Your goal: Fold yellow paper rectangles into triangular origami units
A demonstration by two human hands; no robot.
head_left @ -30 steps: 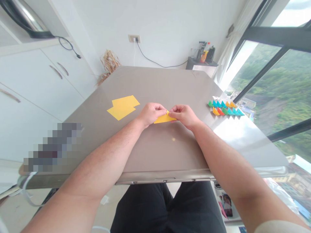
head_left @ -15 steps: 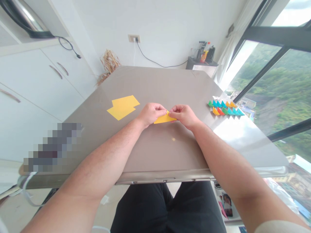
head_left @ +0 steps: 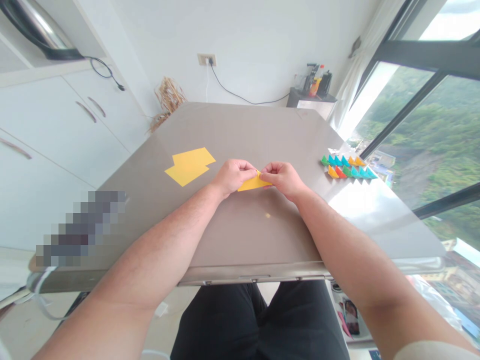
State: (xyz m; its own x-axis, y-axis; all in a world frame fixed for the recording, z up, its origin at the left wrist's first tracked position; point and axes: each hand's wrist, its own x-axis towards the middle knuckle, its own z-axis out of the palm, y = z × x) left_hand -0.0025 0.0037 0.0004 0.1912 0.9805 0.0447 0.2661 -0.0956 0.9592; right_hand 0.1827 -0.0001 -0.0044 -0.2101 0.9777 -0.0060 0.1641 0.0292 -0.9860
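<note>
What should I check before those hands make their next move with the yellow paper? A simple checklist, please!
1. Left hand has hold of the yellow paper: ok, it pinches one side.
2. Right hand has hold too: ok, it pinches the other side.
3. Creases line up: cannot tell, the hands cover part of the paper.
4. Loose yellow sheets apart from the hands: ok, they lie left of the left hand.
5. Those sheets stacked squarely: not ok, they overlap askew.
6. Small folded paper shapes apart from the hands: ok, they sit in two rows, well right of the right hand.
</note>
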